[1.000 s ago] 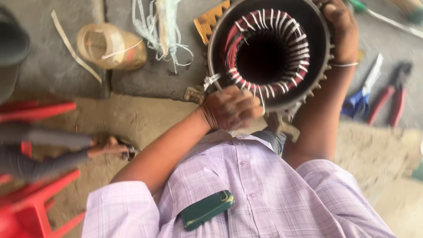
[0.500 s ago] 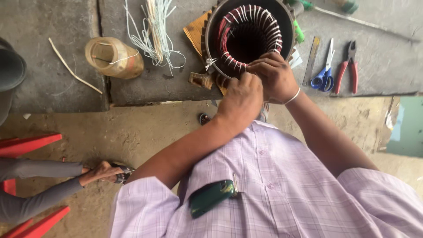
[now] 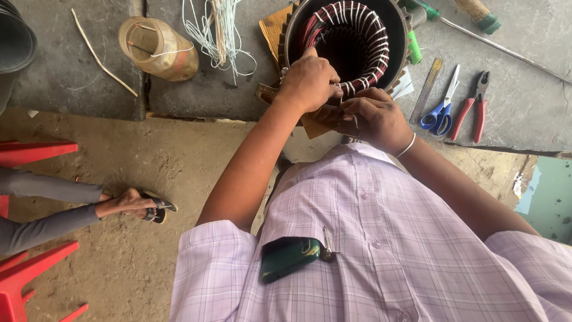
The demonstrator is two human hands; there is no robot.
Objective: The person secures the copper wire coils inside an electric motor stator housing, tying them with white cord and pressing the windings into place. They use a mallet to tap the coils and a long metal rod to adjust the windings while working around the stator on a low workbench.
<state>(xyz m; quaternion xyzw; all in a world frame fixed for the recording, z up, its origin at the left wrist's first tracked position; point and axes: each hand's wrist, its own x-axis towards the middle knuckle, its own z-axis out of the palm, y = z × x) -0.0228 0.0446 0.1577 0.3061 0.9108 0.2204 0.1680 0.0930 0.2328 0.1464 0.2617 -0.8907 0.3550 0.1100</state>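
Both hands have shifted to the motor stator's (image 3: 348, 42) near rim: left hand (image 3: 310, 80) and right hand (image 3: 372, 116) fingers pinched on its windings.

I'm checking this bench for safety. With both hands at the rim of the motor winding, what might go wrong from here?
The left hand and right hand work close together at the motor's rim, so a slip might scrape a finger on its edge. Pulling hard on the white ties might nick the red winding wire. The scissors and pliers lie near the right forearm and might get knocked.
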